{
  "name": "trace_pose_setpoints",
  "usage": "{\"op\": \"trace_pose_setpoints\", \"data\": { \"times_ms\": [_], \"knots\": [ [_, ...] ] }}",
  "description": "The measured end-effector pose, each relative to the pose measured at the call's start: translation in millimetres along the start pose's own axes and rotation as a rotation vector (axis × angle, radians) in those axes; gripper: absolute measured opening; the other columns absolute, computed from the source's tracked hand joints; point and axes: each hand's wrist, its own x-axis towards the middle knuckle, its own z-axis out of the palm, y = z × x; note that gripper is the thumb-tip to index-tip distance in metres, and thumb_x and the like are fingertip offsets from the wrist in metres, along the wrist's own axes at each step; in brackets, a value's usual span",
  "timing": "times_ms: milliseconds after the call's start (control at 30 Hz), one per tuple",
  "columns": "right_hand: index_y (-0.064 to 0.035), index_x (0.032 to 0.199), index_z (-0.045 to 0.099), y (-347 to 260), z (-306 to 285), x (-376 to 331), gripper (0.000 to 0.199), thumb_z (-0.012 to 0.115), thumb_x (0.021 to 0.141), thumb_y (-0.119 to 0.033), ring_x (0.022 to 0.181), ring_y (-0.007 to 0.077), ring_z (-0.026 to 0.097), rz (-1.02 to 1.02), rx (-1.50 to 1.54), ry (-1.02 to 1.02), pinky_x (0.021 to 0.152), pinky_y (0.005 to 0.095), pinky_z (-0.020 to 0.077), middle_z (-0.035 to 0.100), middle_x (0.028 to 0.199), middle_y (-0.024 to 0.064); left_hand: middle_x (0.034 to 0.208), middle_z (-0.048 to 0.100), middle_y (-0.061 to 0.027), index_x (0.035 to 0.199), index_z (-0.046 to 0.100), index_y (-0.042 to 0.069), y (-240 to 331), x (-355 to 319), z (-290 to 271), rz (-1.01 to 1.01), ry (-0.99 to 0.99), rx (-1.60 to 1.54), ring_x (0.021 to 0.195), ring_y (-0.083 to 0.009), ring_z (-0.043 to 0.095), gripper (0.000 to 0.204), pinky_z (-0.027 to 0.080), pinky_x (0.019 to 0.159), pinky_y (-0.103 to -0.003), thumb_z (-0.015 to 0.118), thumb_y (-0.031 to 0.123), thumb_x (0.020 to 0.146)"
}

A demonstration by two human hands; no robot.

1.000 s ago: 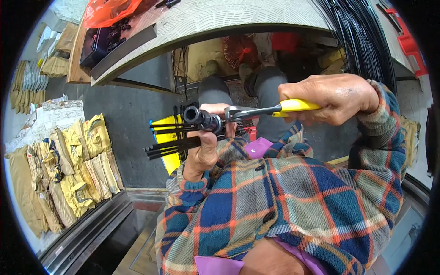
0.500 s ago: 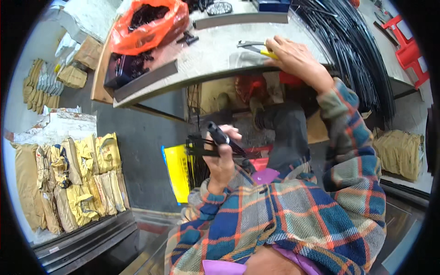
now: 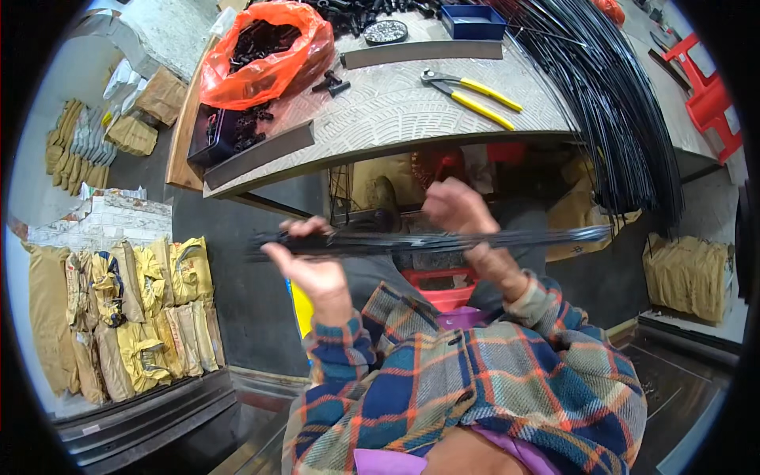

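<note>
A bundle of thin black rods (image 3: 427,240) lies level across my lap, blurred by motion. My left hand (image 3: 310,265) grips the bundle near its left end. Closed around its middle is my right hand (image 3: 463,218). Yellow-handled pliers (image 3: 471,89) lie on the patterned grey worktable (image 3: 380,119) ahead of me, apart from both hands.
An orange plastic bag (image 3: 265,51) of black parts and a dark box sit at the table's left. A blue tray (image 3: 473,21) stands at the back. Long black rods (image 3: 625,111) drape over the right side. Yellow-brown sacks (image 3: 131,317) lie on the floor, left.
My right hand set the pliers down on the table and came back to grasp the bundle. The bundle has turned from end-on to level across my lap.
</note>
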Motion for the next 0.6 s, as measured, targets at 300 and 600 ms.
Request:
{"op": "trace_pose_setpoints", "data": {
  "times_ms": [300,600],
  "knots": [
    [0.0005,0.075,0.061,32.4,-19.7,7.2,0.009,0.061,0.079,-0.008,0.062,0.0126,0.06,-0.005,-0.495,-0.191,0.058,0.0263,0.0469,0.063,0.068,0.007,0.12,0.048,-0.0098,0.126,0.039,-0.001,-49.4,-58.7,44.1,-0.129,-0.713,1.086,0.113,-0.018,0.044,0.07,0.03,0.098,-0.031,0.075,0.014,0.067],
    [-0.0005,0.106,0.053,27.8,9.9,-1.6,0.044,0.073,0.069,-0.013,0.084,0.0084,0.048,-0.102,-0.188,-0.15,0.071,0.0231,0.0413,0.05,0.093,0.0044,0.089,0.057,-0.0079,0.093,0.063,-0.002,-50.5,-64.6,58.5,0.073,-0.722,1.083,0.076,-0.0108,0.054,0.026,0.044,0.066,-0.022,0.072,0.006,0.069]
  ]
}}
